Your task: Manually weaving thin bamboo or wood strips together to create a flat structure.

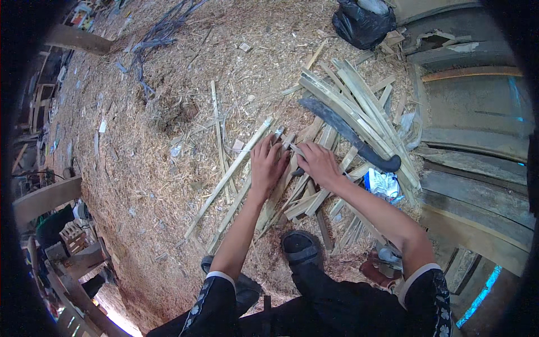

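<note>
My left hand (266,163) has fingers closed on a short strip (278,132) with a pale bluish top end. Beside it my right hand (319,164) grips a short wooden piece (295,147), its fingertips close to my left hand's. Under and around both hands lie loose wooden slats (224,196) on ground covered in shavings (151,185). To the right, a long dark tool (351,132) with a curved handle rests along a pile of pale slats (370,112). A blue-and-white plastic packet (383,184) lies below that handle. The objects between my fingers are partly hidden.
A black bag (362,22) sits at the top. A planked wooden wall (471,191) runs along the right. Broken timber (50,199) crowds the left edge, and grey strapping (151,45) lies upper left. My boots (302,250) are below my hands.
</note>
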`<state>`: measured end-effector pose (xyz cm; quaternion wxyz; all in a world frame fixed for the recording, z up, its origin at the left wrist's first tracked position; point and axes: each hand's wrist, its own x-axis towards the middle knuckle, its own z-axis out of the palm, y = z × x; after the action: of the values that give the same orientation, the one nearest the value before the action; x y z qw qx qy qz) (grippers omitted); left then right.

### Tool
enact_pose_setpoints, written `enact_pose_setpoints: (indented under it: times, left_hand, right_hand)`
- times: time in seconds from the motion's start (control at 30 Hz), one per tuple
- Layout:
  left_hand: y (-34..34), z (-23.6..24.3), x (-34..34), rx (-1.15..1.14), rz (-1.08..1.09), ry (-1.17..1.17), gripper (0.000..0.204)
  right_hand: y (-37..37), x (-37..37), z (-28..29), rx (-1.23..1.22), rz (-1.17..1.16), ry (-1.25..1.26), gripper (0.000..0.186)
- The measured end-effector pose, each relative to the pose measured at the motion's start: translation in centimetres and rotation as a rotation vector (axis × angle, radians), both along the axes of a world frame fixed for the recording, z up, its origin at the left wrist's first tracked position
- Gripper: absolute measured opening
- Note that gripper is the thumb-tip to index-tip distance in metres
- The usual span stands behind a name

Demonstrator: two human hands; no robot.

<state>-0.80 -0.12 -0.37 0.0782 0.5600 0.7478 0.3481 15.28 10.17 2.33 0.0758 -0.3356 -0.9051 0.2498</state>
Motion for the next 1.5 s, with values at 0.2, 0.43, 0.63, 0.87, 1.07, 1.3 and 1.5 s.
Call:
enact_pose_setpoints:
  times: [0.2,0.43,0.63,0.87,1.07,1.3,1.5]
  left_hand:
    - [0.0,0.6,-0.5,-0.02,-0.018,-0.119,0.026]
    - [1.2,1.3,-2.8,-0.026,-0.076,-0.08,0.017]
    - [2.4,1.4,-4.1,-0.156,-0.125,-0.168,0.013]
    - [2.7,2.4,-4.2,-0.21,-0.154,-0.334,0.026]
    - [3.0,1.9,-6.0,-0.325,-0.237,-0.2,0.039]
    - [3.3,1.5,-5.4,-0.4,-0.191,-0.213,0.037]
    - [3.7,1.4,-5.0,-0.279,-0.224,-0.155,0.033]
  right_hand:
    - [0.7,0.4,-0.4,0.027,0.054,0.085,0.028]
    - [1.8,-0.4,0.3,0.009,0.0,0.103,0.02]
    - [2.9,-1.5,0.0,0.02,-0.064,0.116,0.015]
    - [3.3,-0.7,-0.7,-0.041,-0.016,0.071,0.02]
    - [3.6,-1.7,1.1,-0.124,-0.031,-0.061,0.04]
    - [3.3,-2.2,1.0,-0.193,-0.068,-0.069,0.036]
    - [3.7,-2.0,0.3,-0.141,-0.074,-0.024,0.032]
